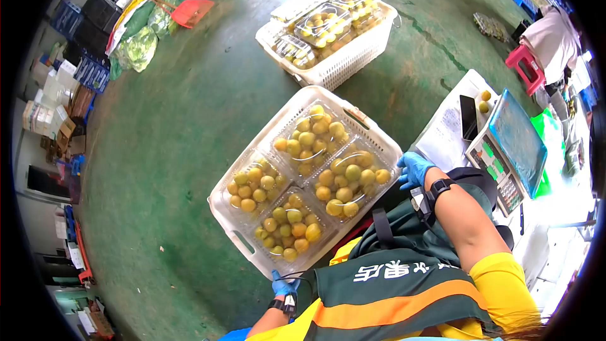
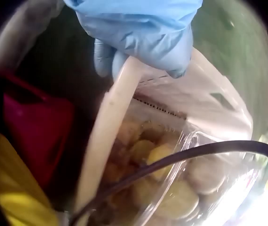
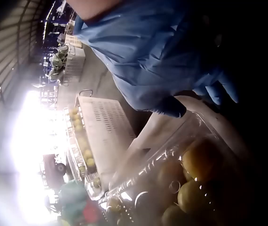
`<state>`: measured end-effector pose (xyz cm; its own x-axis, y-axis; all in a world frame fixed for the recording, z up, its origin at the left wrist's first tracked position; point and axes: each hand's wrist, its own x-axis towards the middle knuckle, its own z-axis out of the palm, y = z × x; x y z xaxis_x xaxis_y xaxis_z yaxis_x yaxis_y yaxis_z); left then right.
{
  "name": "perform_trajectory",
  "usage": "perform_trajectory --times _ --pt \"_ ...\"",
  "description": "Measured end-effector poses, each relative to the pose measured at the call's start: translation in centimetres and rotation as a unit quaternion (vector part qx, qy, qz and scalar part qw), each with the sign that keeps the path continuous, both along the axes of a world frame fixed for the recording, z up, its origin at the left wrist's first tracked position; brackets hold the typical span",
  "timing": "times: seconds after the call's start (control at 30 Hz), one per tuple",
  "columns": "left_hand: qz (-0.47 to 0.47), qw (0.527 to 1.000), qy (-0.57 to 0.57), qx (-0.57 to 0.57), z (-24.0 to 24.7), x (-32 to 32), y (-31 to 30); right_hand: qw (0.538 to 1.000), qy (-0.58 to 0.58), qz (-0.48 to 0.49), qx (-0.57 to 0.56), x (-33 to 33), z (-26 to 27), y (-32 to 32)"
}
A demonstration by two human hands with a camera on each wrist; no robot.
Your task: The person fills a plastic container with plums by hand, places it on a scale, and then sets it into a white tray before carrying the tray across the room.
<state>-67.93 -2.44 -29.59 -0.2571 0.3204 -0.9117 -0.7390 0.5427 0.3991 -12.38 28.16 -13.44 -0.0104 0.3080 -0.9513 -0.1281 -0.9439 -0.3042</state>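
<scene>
A white plastic crate (image 1: 228,230) stands in front of the person, holding several clear clamshell boxes (image 1: 307,141) of round yellow-green fruit (image 1: 292,215). At its near corner the left hand (image 1: 285,285), in a blue glove, grips the rim. The left wrist view has that gloved hand (image 2: 141,35) folded over the corner, with the crate wall (image 2: 204,92) below. The right hand (image 1: 413,169), also gloved in blue, holds the rim at the right corner. In the right wrist view its thumb (image 3: 170,107) lies over the rim, the other fingers on the outer side.
Beyond stands a second white crate (image 1: 353,63) stacked with fruit boxes. To the right, a scale (image 1: 519,142), a phone (image 1: 468,117) and two loose fruits are on a white surface. A pink stool (image 1: 526,66) and a red dustpan (image 1: 191,12) are on the green floor (image 1: 158,164).
</scene>
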Motion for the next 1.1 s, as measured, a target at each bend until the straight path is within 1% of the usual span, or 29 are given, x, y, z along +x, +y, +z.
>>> perform_trajectory --times 0.03,0.07,0.1,0.13,0.17,0.23,0.27,0.33,0.37,0.43,0.47,0.5,0.57,0.6,0.63,0.67,0.7,0.73,0.77,0.8,0.83,0.9,0.93,0.97,1.03,1.07,1.1 --pt "0.013 0.999 0.052 0.007 0.9 1.1 0.1 1.000 0.017 -0.011 0.007 0.0 -0.6 -0.2" --pt "0.027 0.994 0.105 0.018 4.1 3.5 1.9 0.999 0.036 -0.022 0.017 -0.2 -1.6 -0.2" --pt "0.041 0.986 0.158 0.030 6.0 4.9 3.5 0.998 0.055 -0.032 0.029 -0.6 -1.9 0.3" --pt "0.119 0.974 0.190 0.012 4.6 4.3 3.4 0.998 0.001 -0.065 0.013 -1.0 -2.3 0.7" --pt "0.095 0.968 0.232 0.000 3.9 3.8 3.4 0.998 -0.030 -0.028 0.042 -1.2 -2.8 0.7" --pt "0.047 0.949 0.310 -0.026 4.8 4.1 4.0 0.989 -0.093 0.047 0.101 -1.9 -1.2 0.8" --pt "0.046 0.950 0.307 -0.029 5.5 4.1 4.1 0.985 -0.126 0.052 0.107 -2.1 -1.3 0.6" --pt "0.012 0.952 0.299 -0.069 8.0 3.4 6.0 0.988 -0.064 0.071 0.124 -1.9 -1.6 -0.7" --pt "-0.002 0.952 0.293 -0.088 8.3 2.5 6.7 0.987 -0.035 0.082 0.134 -1.6 -1.7 -1.2" --pt "0.034 0.947 0.316 0.046 3.8 -2.4 6.6 0.987 0.013 0.112 0.113 -2.0 -2.7 -2.2" --pt "-0.017 0.928 0.373 0.007 1.5 -5.9 7.3 0.988 0.037 0.106 0.106 -3.0 -2.2 -2.6" --pt "-0.070 0.902 0.425 -0.031 0.5 -9.2 7.8 0.988 0.059 0.098 0.100 -4.2 -1.3 -3.1" --pt "-0.094 0.884 0.455 -0.046 1.6 -12.2 10.4 0.991 0.083 0.081 0.071 -6.4 -1.9 -3.6" --pt "-0.095 0.878 0.467 -0.050 1.7 -12.6 11.4 0.969 0.069 0.178 0.157 -6.9 -0.5 -3.7" --pt "-0.094 0.871 0.479 -0.054 1.9 -13.2 12.3 0.933 0.041 0.261 0.244 -7.5 1.0 -3.8" --pt "-0.095 0.860 0.498 -0.064 2.3 -13.3 13.1 0.966 0.054 0.167 0.191 -8.5 -0.1 -3.6" --pt "-0.080 0.859 0.503 -0.058 2.7 -12.9 13.6 0.986 0.066 0.071 0.136 -9.1 -1.5 -3.3" --pt "-0.067 0.857 0.508 -0.052 3.1 -12.2 13.8 0.986 0.049 0.061 0.145 -9.1 -3.6 -3.1" --pt "-0.055 0.855 0.513 -0.045 3.5 -11.3 14.0 0.980 0.046 0.081 0.175 -9.1 -2.4 -2.6" --pt "-0.035 0.853 0.519 -0.045 3.8 -10.3 14.3 0.978 0.025 0.075 0.194 -9.8 -1.3 -2.1" --pt "-0.035 0.858 0.512 -0.038 3.8 -9.5 14.7 0.975 0.003 0.065 0.214 -10.0 -0.6 -1.5" --pt "-0.045 0.865 0.499 -0.022 3.5 -9.5 14.6 0.977 0.011 0.089 0.196 -9.2 -2.5 -0.6" --pt "-0.038 0.881 0.472 0.004 3.8 -9.8 14.7 0.977 0.016 0.098 0.187 -8.9 -3.2 -0.3" --pt "-0.055 0.886 0.459 0.003 3.6 -10.4 14.7 0.978 0.013 0.122 0.168 -8.6 -2.8 0.0" --pt "-0.107 0.905 0.406 -0.066 4.0 -11.8 14.6 0.979 0.001 0.159 0.129 -7.9 -1.3 0.6" --pt "-0.173 0.939 0.288 -0.068 4.6 -13.3 13.8 0.961 -0.037 0.244 0.123 -7.3 -2.9 1.0" --pt "-0.245 0.952 0.166 -0.072 5.7 -14.9 13.5 0.852 -0.201 0.399 0.274 -6.8 -1.5 0.8"
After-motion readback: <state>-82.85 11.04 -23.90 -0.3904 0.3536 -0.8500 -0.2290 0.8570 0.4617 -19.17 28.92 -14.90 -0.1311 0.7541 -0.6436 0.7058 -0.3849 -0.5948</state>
